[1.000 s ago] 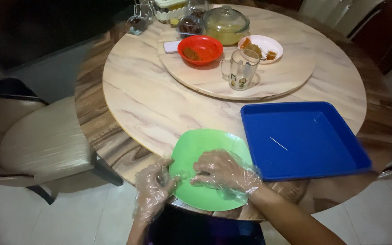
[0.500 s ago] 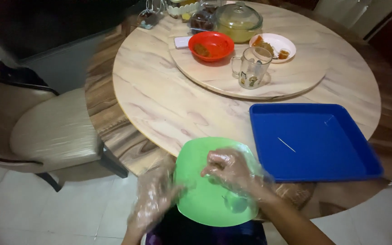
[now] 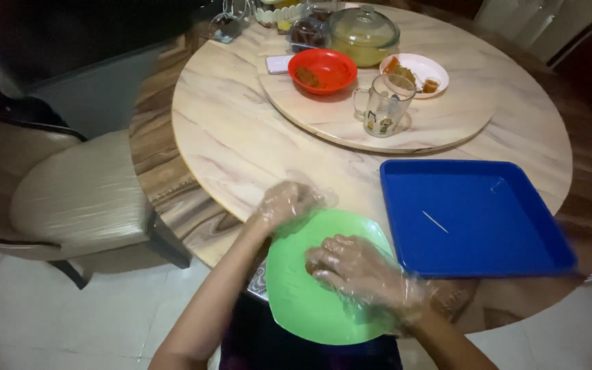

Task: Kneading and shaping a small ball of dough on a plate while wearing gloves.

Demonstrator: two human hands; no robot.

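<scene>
Our gloved right hand [image 3: 358, 270] lies flat, fingers spread, on the green plate [image 3: 310, 308]; left hand [image 3: 288, 204] grips its far rim, blue tray [image 3: 474, 260] just right

I see plate [image 3: 310, 301] at near edge of desk [image 3: 241, 144], overhanging it toward me. My left hand [image 3: 286, 204] at plate's far-left rim; right hand [image 3: 354, 267] on plate's top. Tray [image 3: 474, 212] just right of plate, thin stick [image 3: 435, 221] lying in it. Behind tray, turntable [image 3: 447, 123] on desk, carrying mug [image 3: 384, 104] nearest, bowl [image 3: 322, 70] left behind it, small dish [image 3: 416, 72] right, lidded pot [image 3: 364, 31] farthest. Chair [image 3: 70, 192] left of desk.
</scene>
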